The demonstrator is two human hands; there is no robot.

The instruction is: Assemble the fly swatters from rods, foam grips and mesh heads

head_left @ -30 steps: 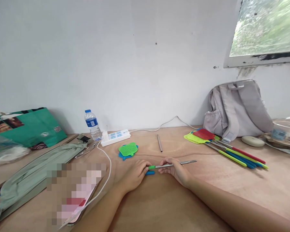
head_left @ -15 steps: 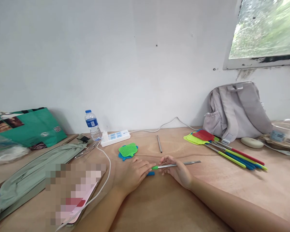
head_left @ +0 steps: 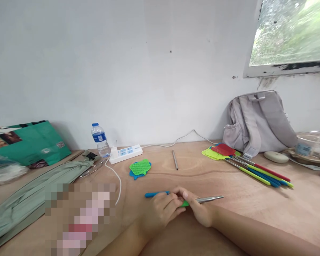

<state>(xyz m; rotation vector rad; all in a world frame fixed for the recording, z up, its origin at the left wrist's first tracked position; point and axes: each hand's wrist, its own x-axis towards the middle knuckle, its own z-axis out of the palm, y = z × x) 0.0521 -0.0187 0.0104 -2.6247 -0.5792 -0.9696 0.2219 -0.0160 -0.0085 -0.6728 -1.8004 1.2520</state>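
My left hand (head_left: pixel 161 213) is closed around a green fly swatter handle (head_left: pixel 185 203), whose green end shows between my hands. My right hand (head_left: pixel 196 206) grips the silver metal rod (head_left: pixel 210 199) that joins the green handle and points right. The fingers of both hands meet and hide the joint. Just behind my left hand, a blue handle (head_left: pixel 152 194) lies on the table, partly covered by my fingers. Farther back, a green swatter head (head_left: pixel 140 166) lies over a blue one (head_left: pixel 134 175). A loose silver metal rod (head_left: pixel 175 160) lies at the middle of the table.
Several assembled fly swatters (head_left: pixel 252 170) are piled at right, near a grey backpack (head_left: pixel 261 122) and a plastic cup (head_left: pixel 305 145). Left stand a water bottle (head_left: pixel 100 138), a white power strip (head_left: pixel 126 153) with its cord, a grey-green bag (head_left: pixel 40 188) and a green bag (head_left: pixel 34 144).
Both hands have come together and nearer to me, with the right now gripping the rod close to the green handle. More of the blue handle behind them shows.
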